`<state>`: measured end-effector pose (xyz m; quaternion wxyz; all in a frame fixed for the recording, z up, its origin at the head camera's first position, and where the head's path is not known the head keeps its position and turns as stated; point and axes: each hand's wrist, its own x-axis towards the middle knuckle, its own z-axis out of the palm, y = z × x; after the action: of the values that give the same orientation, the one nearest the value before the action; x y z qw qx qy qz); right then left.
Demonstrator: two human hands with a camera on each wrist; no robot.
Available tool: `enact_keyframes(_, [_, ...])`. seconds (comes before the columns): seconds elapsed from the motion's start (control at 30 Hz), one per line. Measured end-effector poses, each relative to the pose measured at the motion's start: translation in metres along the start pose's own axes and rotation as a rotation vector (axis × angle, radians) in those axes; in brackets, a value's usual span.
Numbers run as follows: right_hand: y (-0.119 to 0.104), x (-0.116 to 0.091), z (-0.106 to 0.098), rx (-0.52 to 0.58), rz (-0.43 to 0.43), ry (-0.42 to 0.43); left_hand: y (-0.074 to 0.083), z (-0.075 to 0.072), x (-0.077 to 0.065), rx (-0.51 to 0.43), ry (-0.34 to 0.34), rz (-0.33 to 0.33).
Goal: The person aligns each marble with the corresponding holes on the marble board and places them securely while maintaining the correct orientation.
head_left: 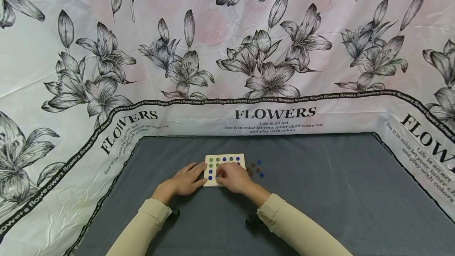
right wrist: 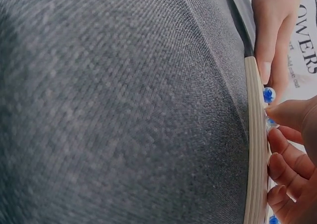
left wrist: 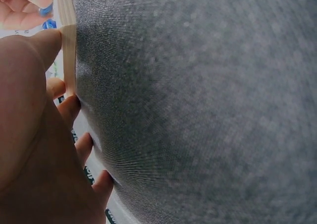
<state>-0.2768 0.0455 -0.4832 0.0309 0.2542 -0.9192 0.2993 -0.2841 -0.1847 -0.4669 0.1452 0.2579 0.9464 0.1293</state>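
A pale wooden board (head_left: 209, 183) lies on the table with rows of green marbles (head_left: 211, 160) and blue marbles (head_left: 210, 177) on it. My left hand (head_left: 185, 180) rests along its left edge, fingers spread and thumb tip against the near corner. Over the board's near part, my right hand (head_left: 232, 177) pinches a blue marble (right wrist: 271, 121) between thumb and index finger, right at the board's surface. Another blue marble (right wrist: 269, 94) sits beside it, close to the left thumb. The right hand hides several spots in the middle of the board.
To the right of the board lie several loose marbles, brown ones (head_left: 253, 164) and blue ones (head_left: 262, 175), on a dark grey tabletop (head_left: 320, 192). A white flower-printed cloth (head_left: 199, 117) surrounds the table at the back and sides. Black devices (head_left: 253, 221) sit under both wrists.
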Motion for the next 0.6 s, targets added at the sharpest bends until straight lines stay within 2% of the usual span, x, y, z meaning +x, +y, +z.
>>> enact_keyframes(0.37, [-0.001, -0.001, 0.0, -0.011, -0.01, -0.006, 0.0, 0.0, -0.001, -0.006, 0.007, 0.016])
enact_keyframes(0.6, [-0.002, -0.008, -0.01, 0.016, -0.041, -0.035, 0.0, 0.0, -0.001, -0.004, 0.005, 0.016])
